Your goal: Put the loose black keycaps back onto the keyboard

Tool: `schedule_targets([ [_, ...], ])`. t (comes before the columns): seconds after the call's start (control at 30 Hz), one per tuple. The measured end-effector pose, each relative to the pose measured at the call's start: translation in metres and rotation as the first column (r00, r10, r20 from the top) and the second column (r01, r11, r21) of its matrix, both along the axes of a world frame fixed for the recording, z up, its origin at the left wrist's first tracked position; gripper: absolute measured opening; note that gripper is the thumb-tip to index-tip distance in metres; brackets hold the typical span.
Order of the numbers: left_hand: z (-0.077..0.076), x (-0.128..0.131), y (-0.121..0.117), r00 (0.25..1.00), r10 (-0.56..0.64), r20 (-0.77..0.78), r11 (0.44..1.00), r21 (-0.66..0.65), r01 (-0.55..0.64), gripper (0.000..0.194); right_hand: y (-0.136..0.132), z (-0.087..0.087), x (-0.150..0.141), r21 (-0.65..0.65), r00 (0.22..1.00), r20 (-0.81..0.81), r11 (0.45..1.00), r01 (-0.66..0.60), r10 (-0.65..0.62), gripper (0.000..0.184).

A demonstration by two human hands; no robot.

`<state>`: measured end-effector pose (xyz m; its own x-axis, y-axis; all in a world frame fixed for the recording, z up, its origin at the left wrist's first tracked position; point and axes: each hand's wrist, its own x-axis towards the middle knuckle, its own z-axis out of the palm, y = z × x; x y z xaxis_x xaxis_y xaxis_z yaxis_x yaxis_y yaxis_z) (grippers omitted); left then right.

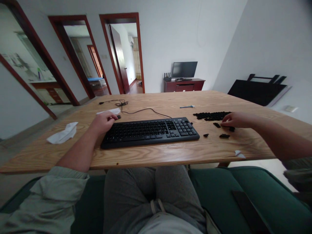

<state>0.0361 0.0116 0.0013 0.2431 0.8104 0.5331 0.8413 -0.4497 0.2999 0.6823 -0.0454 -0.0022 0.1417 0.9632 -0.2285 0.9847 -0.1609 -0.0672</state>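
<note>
Keyboard (148, 132), one: on table (146, 155), seemingly part-capped. Black keycaps (212, 115): left unseated, to keyboard's right. Right hand (230, 119) placed there, left hand (103, 121) at keyboard's left end; neither grip can be told.

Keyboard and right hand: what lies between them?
Small black pieces lie on the table between the keyboard and the right hand, in the head view.

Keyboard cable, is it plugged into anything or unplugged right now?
Unplugged: the cable runs from the keyboard to a looped bundle, and its plug lies free on the table.
</note>
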Motion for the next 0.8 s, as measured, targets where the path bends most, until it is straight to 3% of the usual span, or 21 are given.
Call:
schedule_targets([
  [0.33,0.001,0.000,-0.001,1.000,0.006,-0.014,1.000,0.019,-0.005,0.028,0.012,0.000,-0.033,0.023,0.999,0.038,1.000,0.000,-0.001,0.038],
  [0.8,0.005,0.002,-0.005,1.000,0.015,0.009,1.000,-0.003,-0.015,0.026,0.013,0.008,-0.026,0.009,0.992,-0.055,0.993,-0.115,0.115,0.051],
])
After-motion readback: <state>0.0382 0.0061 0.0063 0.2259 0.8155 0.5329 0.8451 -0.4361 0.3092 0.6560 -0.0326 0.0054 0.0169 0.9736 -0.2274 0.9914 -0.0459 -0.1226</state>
